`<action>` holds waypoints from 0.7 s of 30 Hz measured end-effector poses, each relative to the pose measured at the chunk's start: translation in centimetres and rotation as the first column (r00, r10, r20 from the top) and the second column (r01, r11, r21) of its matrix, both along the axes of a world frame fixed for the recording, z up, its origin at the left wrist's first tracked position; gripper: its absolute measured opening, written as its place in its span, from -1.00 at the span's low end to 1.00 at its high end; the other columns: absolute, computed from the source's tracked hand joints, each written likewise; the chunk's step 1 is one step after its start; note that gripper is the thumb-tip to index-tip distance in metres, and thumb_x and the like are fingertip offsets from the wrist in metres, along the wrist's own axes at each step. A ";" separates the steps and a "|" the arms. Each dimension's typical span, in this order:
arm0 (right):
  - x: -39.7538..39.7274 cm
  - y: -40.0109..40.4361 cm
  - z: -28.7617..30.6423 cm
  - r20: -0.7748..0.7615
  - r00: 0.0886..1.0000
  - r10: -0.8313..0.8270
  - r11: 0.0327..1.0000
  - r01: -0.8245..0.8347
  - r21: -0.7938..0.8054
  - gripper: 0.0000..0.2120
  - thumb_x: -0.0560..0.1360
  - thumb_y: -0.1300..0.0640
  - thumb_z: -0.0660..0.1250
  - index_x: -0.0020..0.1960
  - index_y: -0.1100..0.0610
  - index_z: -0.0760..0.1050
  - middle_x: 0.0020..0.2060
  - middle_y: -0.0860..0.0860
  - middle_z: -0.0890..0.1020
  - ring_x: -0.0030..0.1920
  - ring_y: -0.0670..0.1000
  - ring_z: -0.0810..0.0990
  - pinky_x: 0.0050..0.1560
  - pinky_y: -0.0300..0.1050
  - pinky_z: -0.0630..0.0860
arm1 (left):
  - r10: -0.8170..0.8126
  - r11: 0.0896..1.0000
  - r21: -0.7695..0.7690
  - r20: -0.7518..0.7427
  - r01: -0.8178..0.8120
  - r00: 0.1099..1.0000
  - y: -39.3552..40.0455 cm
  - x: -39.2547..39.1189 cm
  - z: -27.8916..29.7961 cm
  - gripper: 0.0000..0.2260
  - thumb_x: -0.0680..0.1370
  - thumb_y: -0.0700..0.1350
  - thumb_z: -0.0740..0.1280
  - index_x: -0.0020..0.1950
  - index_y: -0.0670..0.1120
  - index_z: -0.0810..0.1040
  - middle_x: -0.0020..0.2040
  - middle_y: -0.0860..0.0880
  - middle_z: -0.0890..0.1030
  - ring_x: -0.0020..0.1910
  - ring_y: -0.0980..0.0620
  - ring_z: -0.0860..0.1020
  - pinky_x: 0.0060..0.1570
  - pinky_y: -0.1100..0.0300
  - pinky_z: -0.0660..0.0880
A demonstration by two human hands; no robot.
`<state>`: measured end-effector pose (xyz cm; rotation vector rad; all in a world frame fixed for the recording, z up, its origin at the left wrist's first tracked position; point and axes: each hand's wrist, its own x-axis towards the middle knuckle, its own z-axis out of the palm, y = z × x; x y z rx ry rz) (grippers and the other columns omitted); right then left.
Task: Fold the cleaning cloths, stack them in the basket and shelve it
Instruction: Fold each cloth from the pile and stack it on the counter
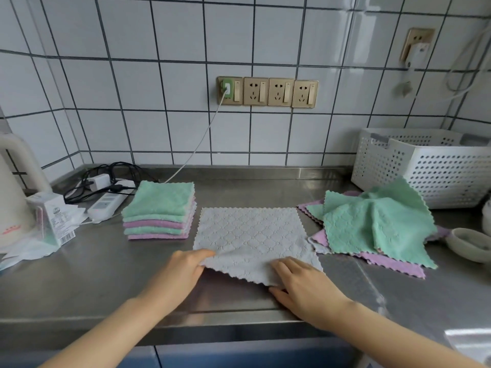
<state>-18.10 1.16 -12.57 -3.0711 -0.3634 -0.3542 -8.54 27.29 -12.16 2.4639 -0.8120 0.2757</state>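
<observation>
A grey cleaning cloth (pixel 249 235) lies spread flat on the steel counter (pixel 101 277) in front of me. My left hand (pixel 183 272) pinches its near left corner, lifting the edge slightly. My right hand (pixel 300 285) grips the near right part of the cloth, thumb underneath the edge. To the left sits a neat stack of folded green and purple cloths (pixel 159 211). On the right lies a loose pile of unfolded green and purple cloths (pixel 377 224). Behind that pile stands a white perforated basket (pixel 425 166); I cannot see inside it.
A white kettle (pixel 13 192), a small carton (pixel 50 216) and plastic wrapping fill the left end. A power strip (pixel 106 205) with black cables lies behind the stack. A small white bowl (pixel 467 243) sits at the right edge. Wall sockets (pixel 268 91) hang above.
</observation>
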 end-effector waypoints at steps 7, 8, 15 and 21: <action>-0.6 -2.9 0.0 -0.052 0.993 -0.107 0.993 0.109 0.036 -0.62 0.41 0.31 0.15 0.20 0.10 0.40 0.16 0.01 0.48 0.15 0.08 0.48 -0.02 -0.05 0.46 | -0.153 0.972 0.185 0.021 0.146 0.988 3.7 0.9 -1.2 -0.45 0.46 -0.47 0.20 0.32 0.01 0.50 0.30 0.18 0.45 0.32 0.22 0.41 0.38 0.28 0.27; -0.9 -3.8 0.1 -0.036 0.993 -0.110 0.991 0.112 0.077 -0.63 0.41 0.30 0.19 0.19 0.09 0.44 0.15 -0.01 0.51 0.13 0.06 0.51 -0.01 -0.07 0.49 | -0.170 0.969 0.182 0.019 0.164 0.985 4.4 1.1 -1.5 -0.48 0.46 -0.45 0.23 0.30 0.00 0.52 0.29 0.18 0.46 0.33 0.21 0.41 0.39 0.37 0.20; -5.0 -6.8 2.7 -0.117 0.986 -0.116 0.842 0.160 0.515 -0.83 0.39 -0.17 0.39 -0.14 -0.10 0.63 -0.13 -0.28 0.67 -0.08 -0.27 0.61 -0.04 -0.30 0.50 | -0.124 0.989 -0.107 -0.197 0.104 0.973 7.1 -2.3 0.6 -0.78 0.49 -0.11 0.41 0.02 0.23 0.66 0.12 0.32 0.57 0.15 0.45 0.47 0.19 0.49 0.35; -6.1 -6.6 5.9 -0.181 0.983 -0.021 0.520 0.165 0.838 -0.45 0.36 -0.11 0.49 -0.25 0.41 0.44 -0.44 0.26 0.39 -0.40 0.01 0.33 -0.34 -0.13 0.24 | -0.274 0.857 -0.516 -0.432 0.014 0.859 6.9 -4.4 5.6 -0.60 0.25 0.19 0.52 -0.12 -0.08 0.69 -0.15 -0.09 0.70 -0.14 0.03 0.65 -0.10 0.25 0.56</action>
